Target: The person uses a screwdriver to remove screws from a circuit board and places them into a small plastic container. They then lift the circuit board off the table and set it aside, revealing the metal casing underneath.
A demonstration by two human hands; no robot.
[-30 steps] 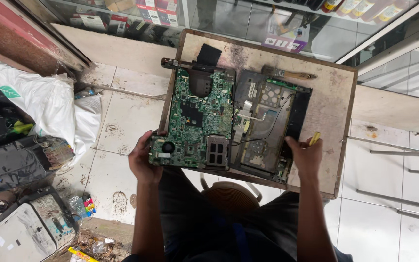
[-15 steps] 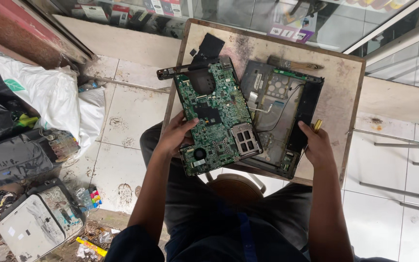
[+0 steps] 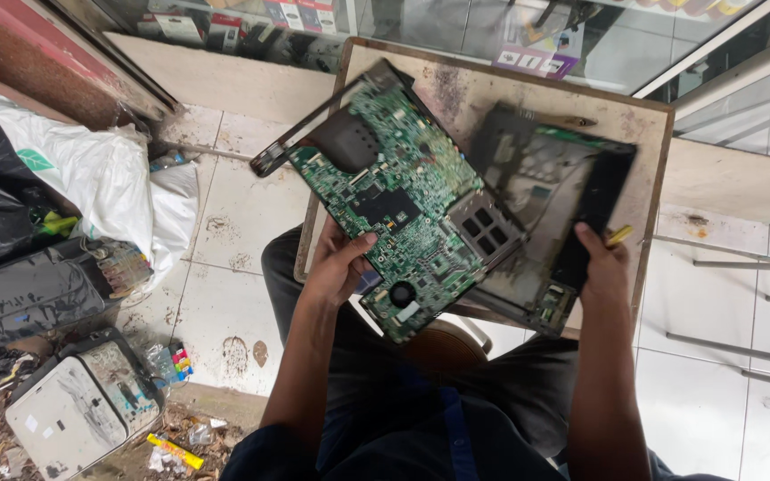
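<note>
Over a stained small table [image 3: 456,85], the left hand [image 3: 336,267] is pinching a tilted green motherboard [image 3: 403,209]; the right hand [image 3: 601,258] is clamping the laptop chassis [image 3: 545,205], which might slide off.

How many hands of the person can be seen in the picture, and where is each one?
2. The left hand grips the lower edge of the green circuit board, lifted above the wooden table. The right hand holds the dark laptop chassis and a yellow-handled tool.

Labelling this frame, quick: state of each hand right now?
Left hand: closed on the green circuit board, lifted and tilted.
Right hand: gripping the dark laptop chassis, small yellow object between fingers.
</note>
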